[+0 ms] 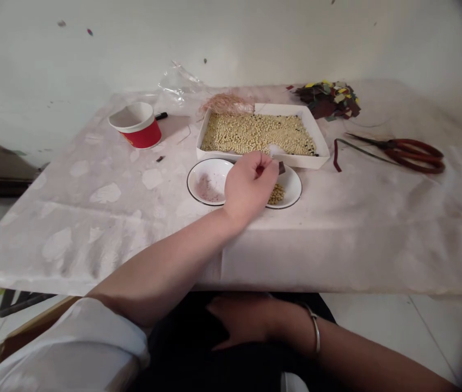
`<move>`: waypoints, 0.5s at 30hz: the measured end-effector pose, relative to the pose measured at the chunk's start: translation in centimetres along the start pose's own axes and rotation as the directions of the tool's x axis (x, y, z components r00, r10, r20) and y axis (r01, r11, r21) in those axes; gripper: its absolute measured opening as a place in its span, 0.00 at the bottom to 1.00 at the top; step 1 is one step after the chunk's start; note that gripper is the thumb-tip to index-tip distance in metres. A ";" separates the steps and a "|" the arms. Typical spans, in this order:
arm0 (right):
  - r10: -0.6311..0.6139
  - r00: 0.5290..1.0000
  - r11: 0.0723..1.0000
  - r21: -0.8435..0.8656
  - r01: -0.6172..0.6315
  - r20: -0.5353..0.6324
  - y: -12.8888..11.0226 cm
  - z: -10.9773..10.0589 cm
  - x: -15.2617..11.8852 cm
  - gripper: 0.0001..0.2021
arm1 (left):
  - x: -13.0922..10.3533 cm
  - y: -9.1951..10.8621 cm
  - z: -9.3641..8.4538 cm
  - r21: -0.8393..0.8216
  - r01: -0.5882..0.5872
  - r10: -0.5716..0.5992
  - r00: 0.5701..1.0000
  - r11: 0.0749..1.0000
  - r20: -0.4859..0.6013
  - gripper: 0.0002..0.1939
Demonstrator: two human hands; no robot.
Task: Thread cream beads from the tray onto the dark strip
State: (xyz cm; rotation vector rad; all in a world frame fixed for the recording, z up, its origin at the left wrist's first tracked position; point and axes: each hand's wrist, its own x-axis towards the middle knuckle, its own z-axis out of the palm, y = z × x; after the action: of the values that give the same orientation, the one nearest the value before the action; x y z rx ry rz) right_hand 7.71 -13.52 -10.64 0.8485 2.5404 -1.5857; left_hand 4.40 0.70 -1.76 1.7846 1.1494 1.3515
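Observation:
My left hand (251,185) reaches over two small white dishes with dark rims, its fingers pinched on a small dark brown flat piece (282,167). The left dish (192,182) has a thin pinkish residue. The right dish (294,190), partly covered by my hand, holds a small heap of yellowish beads or seeds (276,194). Just behind my fingers, a white shallow box (306,161) is filled with pale, grain-like pieces (259,133), some with dark spots. My right hand (245,321) lies on my lap below the table edge, thumb and fingers apart, with nothing visible in it.
On the cloth-covered table (165,218) stand a red and white paper cup (147,133) and a clear plastic bag (179,81). Pinkish fibres (228,102) lie behind the box. Scissors (414,154), a dark strip (337,158) and a pile of scraps (331,100) are right.

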 end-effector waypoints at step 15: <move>-0.115 0.993 0.989 0.097 0.111 0.040 -1.0 -0.1 0.9 0.18 | 0.0 0.1 -0.2 0.025 0.025 -0.025 0.999 0.999 0.028 0.11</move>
State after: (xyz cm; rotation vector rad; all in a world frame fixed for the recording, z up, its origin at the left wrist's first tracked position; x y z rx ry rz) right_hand 6.53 -13.36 -10.00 0.6775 2.5417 -1.7488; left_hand 4.22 0.64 -1.66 1.7951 1.1738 1.2990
